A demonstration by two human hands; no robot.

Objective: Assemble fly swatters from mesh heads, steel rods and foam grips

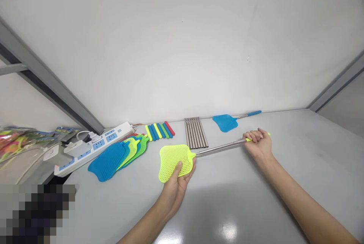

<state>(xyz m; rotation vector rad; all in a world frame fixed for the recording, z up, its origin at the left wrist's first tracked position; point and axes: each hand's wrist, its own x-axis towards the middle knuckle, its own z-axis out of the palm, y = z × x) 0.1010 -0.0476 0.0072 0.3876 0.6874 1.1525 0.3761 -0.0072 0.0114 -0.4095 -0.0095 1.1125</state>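
Observation:
A yellow fly swatter (pixel 174 160) with a steel telescopic rod is held over the table between both hands. My left hand (pixel 176 189) grips its perforated head, thumb on top and fingers beneath. Wrapped round the yellow handle at the rod's other end is my right hand (pixel 260 144). Behind the rod lies a row of several steel rods (pixel 196 133). A blue fly swatter (pixel 225 122) with rod and blue handle rests near the wall. Left of the rods lie several coloured handles (pixel 159 131), in yellow, blue, green and red.
A pile of loose swatter heads (pixel 109 160) in blue, yellow, green and red lies at the left, beside a white power strip (pixel 96 147) with plugs in it. Plastic-wrapped colourful items (pixel 17 141) are at the far left. A wall (pixel 182 47) closes off the table's back.

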